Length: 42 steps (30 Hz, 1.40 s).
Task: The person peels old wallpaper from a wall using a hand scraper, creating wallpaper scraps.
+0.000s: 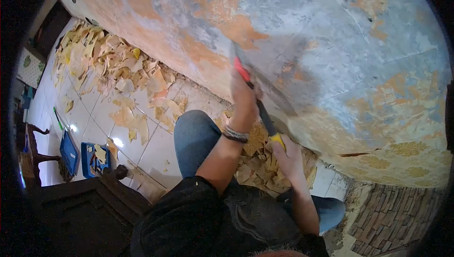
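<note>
A long scraper (268,121) with a dark shaft, a red section near the blade and a yellow end runs slantwise in front of the wall (302,63). Its thin blade tip is at the wall surface, blurred. My left hand (244,97), with bracelets at the wrist, is wrapped round the upper part by the red section. Lower down, my right hand (287,155) grips the yellow end. The wall is patchy grey and orange where bare, and patterned yellow wallpaper (402,155) covers its lower right part.
Peeled scraps (125,70) are heaped along the wall base on white tiles (90,103), with more between my knees. A blue toolbox (96,160) and its blue lid (69,152) lie left, near dark carved furniture (85,209). Stone-look cladding (392,217) is at lower right.
</note>
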Available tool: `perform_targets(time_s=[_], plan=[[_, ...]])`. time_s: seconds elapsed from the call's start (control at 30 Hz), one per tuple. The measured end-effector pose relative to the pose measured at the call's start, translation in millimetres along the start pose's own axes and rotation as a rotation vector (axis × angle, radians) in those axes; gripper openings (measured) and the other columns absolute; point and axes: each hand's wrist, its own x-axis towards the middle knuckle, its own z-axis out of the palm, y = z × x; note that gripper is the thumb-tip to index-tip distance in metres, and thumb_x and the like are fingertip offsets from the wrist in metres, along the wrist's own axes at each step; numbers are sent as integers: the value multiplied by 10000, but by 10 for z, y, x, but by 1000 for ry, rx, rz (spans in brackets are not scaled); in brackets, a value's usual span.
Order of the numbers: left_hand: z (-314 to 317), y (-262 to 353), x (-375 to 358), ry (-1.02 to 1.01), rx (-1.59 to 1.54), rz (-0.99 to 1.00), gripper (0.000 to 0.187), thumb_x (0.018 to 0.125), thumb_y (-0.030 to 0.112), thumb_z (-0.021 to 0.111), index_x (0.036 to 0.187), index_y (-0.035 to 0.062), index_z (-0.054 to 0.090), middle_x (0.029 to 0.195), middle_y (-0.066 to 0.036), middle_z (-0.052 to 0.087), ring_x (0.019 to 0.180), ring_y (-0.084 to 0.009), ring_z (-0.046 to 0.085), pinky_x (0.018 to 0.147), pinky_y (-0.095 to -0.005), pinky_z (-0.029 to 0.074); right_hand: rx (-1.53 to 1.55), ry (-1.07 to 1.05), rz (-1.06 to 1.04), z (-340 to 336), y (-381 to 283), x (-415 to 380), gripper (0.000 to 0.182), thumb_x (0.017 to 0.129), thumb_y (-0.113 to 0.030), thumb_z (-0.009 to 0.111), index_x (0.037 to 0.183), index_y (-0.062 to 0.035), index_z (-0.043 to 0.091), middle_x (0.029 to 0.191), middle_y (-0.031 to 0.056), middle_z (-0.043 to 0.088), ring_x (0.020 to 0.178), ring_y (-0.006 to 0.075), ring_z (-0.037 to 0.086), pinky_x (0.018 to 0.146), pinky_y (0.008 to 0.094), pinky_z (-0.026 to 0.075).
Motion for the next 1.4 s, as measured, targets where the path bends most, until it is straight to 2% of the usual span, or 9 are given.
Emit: perform_targets(time_s=[0.1, 0.23, 0.3, 0.37, 0.47, 0.97, 1.03, 1.3, 1.4], plan=[[48, 73, 13, -77, -76, 38, 450, 1001, 534, 310, 929, 118, 465, 676, 19, 453, 429, -115, 375, 412, -271, 314, -63, 20, -114, 8, -79, 105, 201, 944, -207, 544, 967, -9, 570, 692, 179, 517, 607, 259, 534, 602, 359, 439], [470, -115, -589, -21, -31, -172, 435, 1004, 518, 314, 931, 117, 466, 676, 14, 452, 416, -124, 365, 406, -280, 326, 64, -2, 160, -273, -12, -353, 247, 949, -256, 543, 979, -13, 577, 684, 150, 538, 620, 215, 545, 601, 346, 437], [447, -105, -559, -98, 25, -106, 427, 1004, 516, 313, 923, 126, 465, 672, 13, 451, 418, -126, 369, 405, -273, 333, 154, 11, 278, -262, 28, -420, 263, 947, -275, 547, 983, -16, 581, 685, 138, 553, 622, 217, 546, 603, 341, 437], [392, 13, -296, -10, 42, -66, 433, 1002, 526, 315, 920, 129, 466, 670, 12, 451, 416, -123, 377, 401, -268, 334, 29, 35, 90, -203, -28, -208, 277, 939, -294, 555, 994, -24, 590, 695, 111, 576, 633, 205, 554, 609, 328, 442], [370, 128, -254, -129, 18, 4, 446, 999, 536, 323, 915, 125, 473, 671, 14, 460, 423, -107, 385, 393, -257, 324, -21, 71, 75, 63, 346, -119, 280, 936, -300, 555, 996, -29, 590, 696, 105, 577, 643, 195, 562, 611, 328, 441], [553, 188, -364, -96, 35, 22, 448, 1010, 514, 297, 877, 116, 456, 614, 6, 433, 399, -114, 351, 377, -268, 319, -6, 173, -19, -182, -58, -243, 324, 940, -333, 531, 978, -16, 590, 738, 171, 608, 667, 326, 607, 601, 375, 437], [396, 288, -58, -235, 9, 64, 459, 992, 559, 314, 889, 131, 444, 607, 7, 435, 394, -105, 352, 373, -252, 314, 4, 174, -60, -75, -72, -87, 314, 942, -325, 525, 978, -20, 592, 720, 157, 601, 648, 314, 602, 593, 371, 436], [457, 320, -214, -149, 80, 12, 417, 993, 536, 320, 936, 147, 462, 614, 14, 448, 376, -118, 376, 350, -265, 323, 69, 92, 60, 69, 17, -164, 331, 957, -344, 521, 955, -20, 590, 638, 102, 548, 570, 240, 555, 564, 351, 421], [401, 276, -154, -136, 120, 66, 440, 990, 546, 320, 908, 139, 466, 612, 23, 448, 377, -103, 366, 349, -251, 313, 66, 159, -74, 223, 135, -80, 362, 962, -363, 524, 983, -8, 591, 682, 149, 587, 627, 348, 554, 587, 399, 432]])
